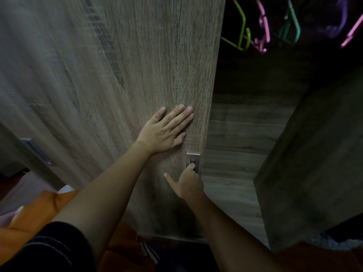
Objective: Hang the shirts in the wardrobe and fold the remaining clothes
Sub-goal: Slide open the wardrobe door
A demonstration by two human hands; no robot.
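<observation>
**At the sliding door, wardrobe partly open**

Both hands are on the wardrobe's sliding door (117,75), so the step in hand looks like working the door rather than handling clothes. The left hand (167,130) lies flat on the wood panel, fingers straight and close together, holding nothing. Just below it, the right hand (186,183) has its fingers hooked into the recessed handle (193,160) at the door's right edge, with the thumb sticking out to the left.

To the right of that edge the wardrobe stands open and dark. Empty hangers dangle at the far top: a green hanger (241,32), a pink hanger (263,26) and a teal hanger (290,26), with something purple further right, too blurred to name.

An orange garment (39,213) lies near left, beneath the left forearm, well apart from the hangers. I cannot tell whether it is a shirt. Pale cloth shows beside it.

The picture is streaked, so the door or the head is likely moving; which way, I cannot say. If the opening is wide enough, the next move calls for letting go of the handle, reaching for a hanger and bringing the garment up to it.
</observation>
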